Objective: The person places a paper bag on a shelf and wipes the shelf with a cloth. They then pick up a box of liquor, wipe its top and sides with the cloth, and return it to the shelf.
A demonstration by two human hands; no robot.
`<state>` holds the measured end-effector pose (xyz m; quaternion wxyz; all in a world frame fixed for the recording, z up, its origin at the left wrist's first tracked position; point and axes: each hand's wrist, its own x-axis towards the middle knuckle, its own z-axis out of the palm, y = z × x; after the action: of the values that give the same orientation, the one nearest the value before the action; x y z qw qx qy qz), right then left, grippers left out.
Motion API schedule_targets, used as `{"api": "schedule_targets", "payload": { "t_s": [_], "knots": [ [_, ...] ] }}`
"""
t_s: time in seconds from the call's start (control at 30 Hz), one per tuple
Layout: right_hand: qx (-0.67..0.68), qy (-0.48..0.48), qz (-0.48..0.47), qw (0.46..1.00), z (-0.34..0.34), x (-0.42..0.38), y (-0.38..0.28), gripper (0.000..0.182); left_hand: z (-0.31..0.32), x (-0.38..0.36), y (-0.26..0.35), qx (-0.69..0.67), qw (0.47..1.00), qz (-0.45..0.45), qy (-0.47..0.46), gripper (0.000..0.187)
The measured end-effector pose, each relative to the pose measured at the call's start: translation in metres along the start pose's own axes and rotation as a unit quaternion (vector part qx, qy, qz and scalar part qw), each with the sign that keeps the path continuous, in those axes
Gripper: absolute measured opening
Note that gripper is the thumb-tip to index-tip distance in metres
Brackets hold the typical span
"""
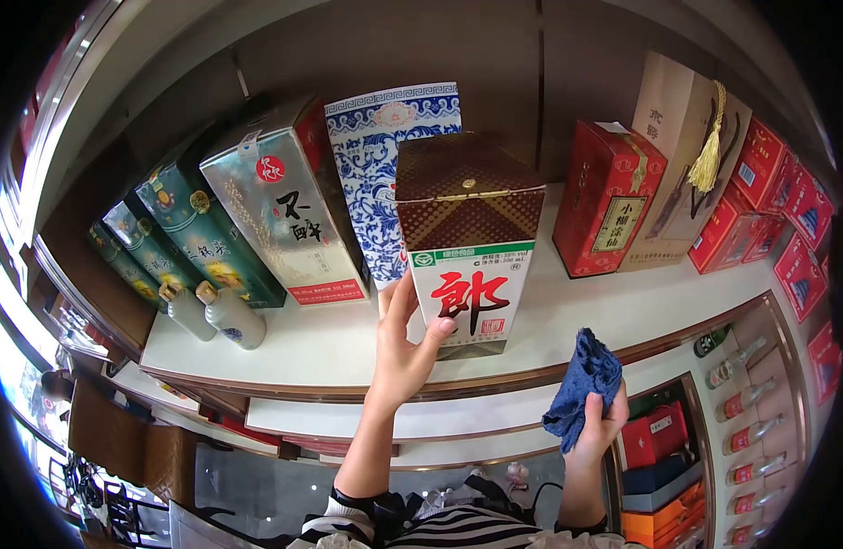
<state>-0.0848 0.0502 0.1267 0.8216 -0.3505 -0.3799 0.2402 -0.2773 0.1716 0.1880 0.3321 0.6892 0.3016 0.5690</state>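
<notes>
My left hand [408, 339] is at the lower left corner of a tall white and brown box [472, 274], its thumb on the front face and its fingers around the left side. The box stands upright on the white shelf [325, 348], with a blue and white patterned box [367, 165] behind it to the left. In front of the shelf's edge, my right hand [600, 425] holds a crumpled dark blue cloth [582, 389], apart from the box.
Left on the shelf are a silver box [293, 210], green boxes [202, 229] and two small white bottles [234, 316]. To the right stand a red box [609, 201], a beige bag [669, 174] and small red boxes [728, 229]. Bottles [751, 430] line a lower shelf.
</notes>
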Motion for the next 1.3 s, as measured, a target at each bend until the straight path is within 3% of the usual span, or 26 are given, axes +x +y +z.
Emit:
{"api": "schedule_targets", "payload": {
  "t_s": [0.13,0.2,0.33,0.5,0.57,0.63,0.7,0.8,0.9,1.03,1.2,1.23,1.3],
  "knots": [
    [-0.019,-0.016,-0.020,1.000,0.002,0.001,0.000,0.039,-0.006,0.006,-0.006,-0.066,0.997,-0.008,-0.029,0.063],
    [-0.019,-0.006,-0.018,1.000,0.002,0.001,0.000,0.039,-0.012,0.013,-0.004,-0.095,0.988,-0.053,-0.107,0.063],
    [-0.016,0.015,-0.002,1.000,0.001,0.004,0.001,0.040,-0.018,0.023,0.005,-0.167,0.965,-0.110,-0.169,0.065],
    [-0.014,0.022,-0.005,1.000,0.002,0.005,0.001,0.039,-0.013,0.019,0.014,-0.155,0.973,-0.106,-0.132,0.071],
    [-0.017,0.024,-0.014,0.999,0.005,0.005,-0.001,0.039,-0.008,0.017,0.022,-0.079,0.993,0.087,0.022,0.080],
    [-0.009,0.015,-0.006,1.000,0.007,0.006,-0.002,0.039,-0.003,0.020,0.037,0.027,0.979,0.168,0.116,0.087],
    [-0.017,0.002,-0.009,1.000,0.006,0.006,0.000,0.037,0.005,0.024,0.059,0.206,0.937,0.255,0.117,0.086],
    [-0.011,0.024,-0.013,1.000,0.013,0.006,-0.002,0.039,0.025,0.031,0.086,0.358,0.881,0.281,0.130,0.090],
    [-0.037,0.020,-0.024,0.999,0.009,0.004,-0.002,0.038,0.039,0.045,0.086,0.331,0.884,0.290,0.157,0.089],
    [-0.032,0.040,-0.025,0.998,0.005,0.002,-0.004,0.038,0.033,0.053,0.083,0.303,0.897,0.301,0.117,0.079],
    [-0.041,0.045,-0.014,0.998,-0.001,0.000,-0.004,0.039,0.008,0.064,0.074,0.099,0.961,0.259,0.002,0.075],
    [-0.036,0.044,-0.011,0.998,-0.001,-0.001,-0.004,0.039,0.004,0.067,0.072,0.101,0.961,0.256,0.002,0.075],
    [-0.029,0.032,-0.010,0.999,0.000,-0.002,-0.006,0.039,-0.005,0.078,0.065,-0.005,0.955,0.279,-0.097,0.083]
  ]
}}
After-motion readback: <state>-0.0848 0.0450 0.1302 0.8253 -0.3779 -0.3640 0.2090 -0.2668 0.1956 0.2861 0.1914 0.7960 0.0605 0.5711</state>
